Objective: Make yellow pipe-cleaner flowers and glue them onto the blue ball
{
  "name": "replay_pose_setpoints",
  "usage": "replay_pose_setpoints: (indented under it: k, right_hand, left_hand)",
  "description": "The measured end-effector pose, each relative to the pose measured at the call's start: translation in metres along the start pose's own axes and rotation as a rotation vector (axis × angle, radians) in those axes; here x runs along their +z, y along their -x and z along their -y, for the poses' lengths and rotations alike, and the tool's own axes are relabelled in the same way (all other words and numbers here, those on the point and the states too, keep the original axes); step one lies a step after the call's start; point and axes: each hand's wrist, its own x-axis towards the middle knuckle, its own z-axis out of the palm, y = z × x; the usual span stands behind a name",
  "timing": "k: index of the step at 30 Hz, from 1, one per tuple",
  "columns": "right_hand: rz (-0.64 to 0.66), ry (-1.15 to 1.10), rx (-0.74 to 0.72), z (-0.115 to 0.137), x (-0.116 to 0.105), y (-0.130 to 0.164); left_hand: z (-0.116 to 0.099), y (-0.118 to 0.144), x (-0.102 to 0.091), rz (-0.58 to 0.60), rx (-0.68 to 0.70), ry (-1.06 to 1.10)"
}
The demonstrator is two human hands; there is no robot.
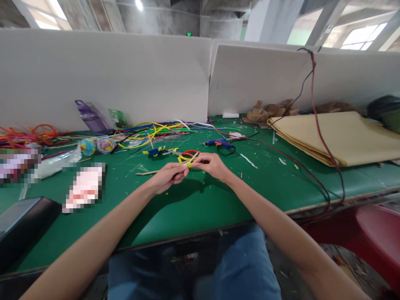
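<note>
Two bare hands meet above the middle of a green table [193, 208]. The left hand [168, 177] is curled, its fingers pressed together around a thin wooden stick [146, 172] whose free end points left and lies low over the tabletop. The right hand [211, 164] pinches, between thumb and fingertips, the end of that stick where a small piece of yellow pipe cleaner [189, 165] sits; the two hands almost touch at this spot. Whether the yellow piece is wound around the stick or only held against it cannot be told.

Just behind the hands lie a few bent pipe cleaners in yellow, red and blue, and beyond them a loose heap of long coloured pipe cleaners [156, 129] spreads toward the white partition [106, 75]. A blue glue gun [220, 143] rests to the right of the heap, its red and black cable [321, 137] running across the table and up over the partition. Folded tan paper sheets [343, 137] lie at the far right. A purple bottle [90, 116] leans at the partition on the left. A dark box [21, 221] sits at the near left edge.
</note>
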Motion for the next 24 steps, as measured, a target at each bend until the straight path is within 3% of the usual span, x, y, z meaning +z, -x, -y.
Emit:
replay_pose_setpoints:
  k: [5, 8, 12, 15, 18, 20, 24]
  right_hand:
    - [0.131, -0.056, 0.002, -0.003, -0.006, -0.002]
    - [0.11, 0.064, -0.059, -0.001, -0.007, -0.002]
    - [0.019, 0.206, -0.163, 0.0, -0.002, 0.001]
    - [-0.043, 0.267, -0.245, -0.001, 0.001, 0.003]
    - [-0.091, 0.355, -0.334, -0.001, 0.002, 0.003]
    - [-0.11, 0.391, -0.376, -0.001, 0.001, 0.003]
    - [-0.135, 0.327, -0.335, 0.0, -0.001, 0.002]
  left_hand:
    - [-0.004, 0.006, -0.003, 0.176, -0.093, -0.131]
    - [-0.006, 0.006, -0.003, 0.19, -0.103, -0.391]
    - [-0.006, 0.0, -0.003, 0.018, 0.053, -0.858]
    - [-0.003, -0.004, -0.003, -0.152, 0.104, -0.996]
    - [-0.001, -0.006, -0.003, -0.274, 0.093, -0.949]
    - [0.0, -0.006, -0.002, -0.326, 0.077, -0.796]
    - [-0.001, -0.004, 0.003, -0.291, 0.082, -0.348]
